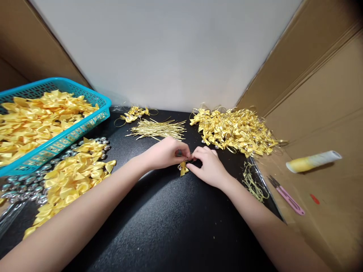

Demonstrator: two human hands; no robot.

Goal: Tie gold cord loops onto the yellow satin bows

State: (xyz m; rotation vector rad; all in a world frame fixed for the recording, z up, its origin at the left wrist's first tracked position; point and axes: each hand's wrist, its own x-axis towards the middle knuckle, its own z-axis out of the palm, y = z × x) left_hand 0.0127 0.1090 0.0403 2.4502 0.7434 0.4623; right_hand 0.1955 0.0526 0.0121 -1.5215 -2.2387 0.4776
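Near the middle of the black table (170,223), a small yellow ribbon bow (183,169) hangs at my fingertips, with a bead at its side. My left hand (168,152) pinches a thin gold cord by the bow. From the other side my right hand (207,164) has its thumb and fingers closed at the same cord, close above the bow. The fingers hide most of the cord. Just beyond my left hand lies a bundle of cut gold cords (159,129). A heap of bows with cord loops (235,128) is behind my right hand.
At left, a turquoise basket (61,141) holds many yellow bows; loose bows (70,173) and silver beads (28,185) lie beside it. A few looped bows (136,113) sit at the back. Right: cord scraps (253,183), pink thread snips (289,198), a yellow-white tube (313,161).
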